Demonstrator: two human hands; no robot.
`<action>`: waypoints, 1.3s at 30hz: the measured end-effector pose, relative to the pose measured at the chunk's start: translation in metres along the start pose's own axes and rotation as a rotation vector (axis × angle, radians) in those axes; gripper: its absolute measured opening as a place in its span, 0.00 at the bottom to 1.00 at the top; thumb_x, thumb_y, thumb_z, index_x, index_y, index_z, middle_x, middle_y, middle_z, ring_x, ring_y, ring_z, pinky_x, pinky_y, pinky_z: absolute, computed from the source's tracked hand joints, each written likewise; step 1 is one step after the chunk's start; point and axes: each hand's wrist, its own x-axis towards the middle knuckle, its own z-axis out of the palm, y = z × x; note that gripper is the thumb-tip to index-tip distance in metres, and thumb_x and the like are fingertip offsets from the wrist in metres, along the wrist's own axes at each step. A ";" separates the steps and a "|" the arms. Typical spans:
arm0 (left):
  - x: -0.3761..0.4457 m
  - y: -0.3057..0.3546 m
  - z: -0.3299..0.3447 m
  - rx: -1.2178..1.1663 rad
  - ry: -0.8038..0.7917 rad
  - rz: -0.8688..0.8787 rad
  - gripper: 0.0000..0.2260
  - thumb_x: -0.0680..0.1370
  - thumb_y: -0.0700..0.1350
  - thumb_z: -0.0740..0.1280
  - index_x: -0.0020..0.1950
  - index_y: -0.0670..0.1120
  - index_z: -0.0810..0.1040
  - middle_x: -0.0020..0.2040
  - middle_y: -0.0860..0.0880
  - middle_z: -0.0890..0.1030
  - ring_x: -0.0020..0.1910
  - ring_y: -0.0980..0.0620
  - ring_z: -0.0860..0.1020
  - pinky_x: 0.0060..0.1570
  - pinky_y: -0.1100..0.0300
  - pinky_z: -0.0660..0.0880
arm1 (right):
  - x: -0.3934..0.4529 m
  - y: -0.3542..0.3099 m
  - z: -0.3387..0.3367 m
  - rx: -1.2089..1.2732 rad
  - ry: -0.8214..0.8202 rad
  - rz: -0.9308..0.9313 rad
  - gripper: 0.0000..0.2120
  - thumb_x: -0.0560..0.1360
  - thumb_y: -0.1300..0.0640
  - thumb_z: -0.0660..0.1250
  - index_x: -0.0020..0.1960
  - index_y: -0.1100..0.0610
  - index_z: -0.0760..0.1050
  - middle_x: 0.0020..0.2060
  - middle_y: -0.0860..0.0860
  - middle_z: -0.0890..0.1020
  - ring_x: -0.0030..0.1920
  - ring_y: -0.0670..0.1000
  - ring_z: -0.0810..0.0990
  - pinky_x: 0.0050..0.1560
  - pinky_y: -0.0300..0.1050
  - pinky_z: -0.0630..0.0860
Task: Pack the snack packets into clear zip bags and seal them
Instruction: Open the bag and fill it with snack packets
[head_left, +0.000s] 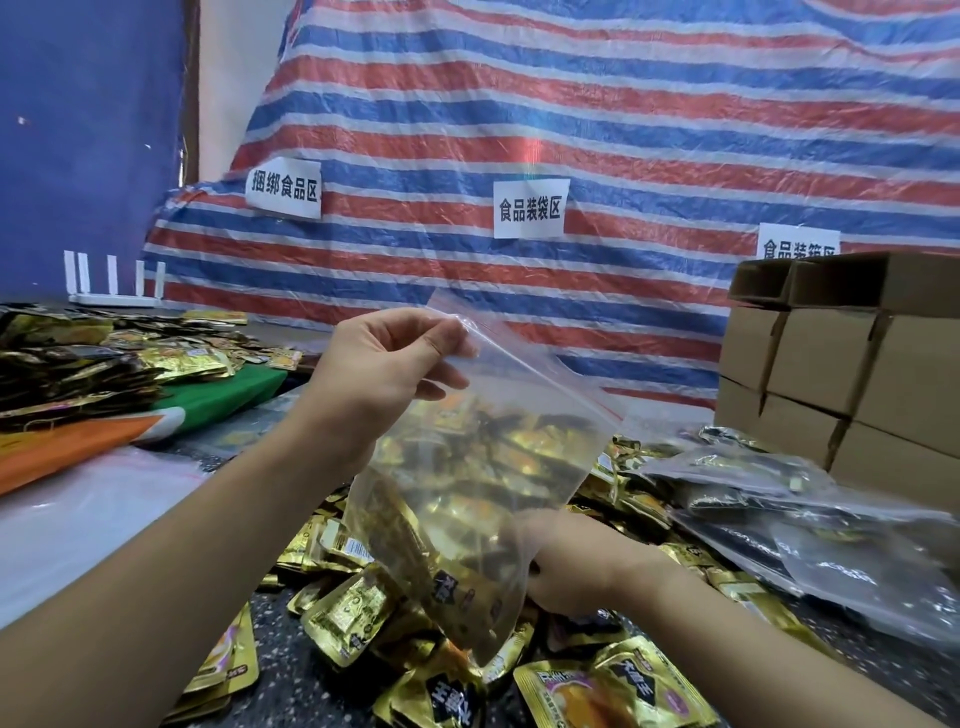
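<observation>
Head view showed the left hand pinching the top corner of a clear zip bag, thumb and forefinger clamped together on the plastic just beside the red zip strip, the other fingers loosely curled below. That high pinch let the bag hang slantwise toward five o'clock, probably so its contents would settle to the bottom before sealing. The right hand sat at the bag's lower edge, at about four o'clock from the left, seen partly through the plastic; its fingers appeared curled against the bag, though whether they gripped the film or a packet behind it could not be told. Inside the bag lay several gold snack packets, bunched in the lower half. The zip line looked unpressed along most of its run, so sealing seemed not yet done.

Outward from the hands, loose gold packets littered the dark speckled table at six o'clock, within easy reach for filling. Filled bags were heaped at three o'clock, with stacked cardboard boxes beyond at two o'clock. More packets were piled at nine o'clock. A striped tarpaulin with paper signs hung at twelve o'clock.
</observation>
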 end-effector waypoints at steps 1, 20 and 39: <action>0.000 0.000 0.000 0.001 -0.002 -0.001 0.08 0.72 0.49 0.69 0.43 0.46 0.82 0.40 0.50 0.86 0.33 0.54 0.82 0.32 0.66 0.76 | -0.001 0.000 0.000 -0.034 0.044 0.007 0.12 0.76 0.56 0.63 0.57 0.46 0.77 0.53 0.46 0.81 0.53 0.51 0.80 0.53 0.49 0.79; -0.003 0.005 0.009 0.020 -0.070 -0.069 0.03 0.76 0.41 0.69 0.45 0.42 0.82 0.41 0.48 0.86 0.34 0.56 0.81 0.35 0.66 0.77 | -0.040 0.013 -0.155 1.265 0.822 0.256 0.06 0.79 0.58 0.69 0.55 0.57 0.79 0.49 0.54 0.86 0.51 0.56 0.85 0.51 0.58 0.81; -0.010 0.016 0.020 -0.084 -0.113 -0.122 0.11 0.70 0.46 0.69 0.47 0.40 0.82 0.42 0.44 0.84 0.37 0.53 0.81 0.39 0.62 0.76 | -0.053 -0.026 -0.169 1.926 0.697 -0.315 0.21 0.71 0.60 0.67 0.63 0.62 0.74 0.50 0.59 0.86 0.51 0.57 0.86 0.43 0.55 0.83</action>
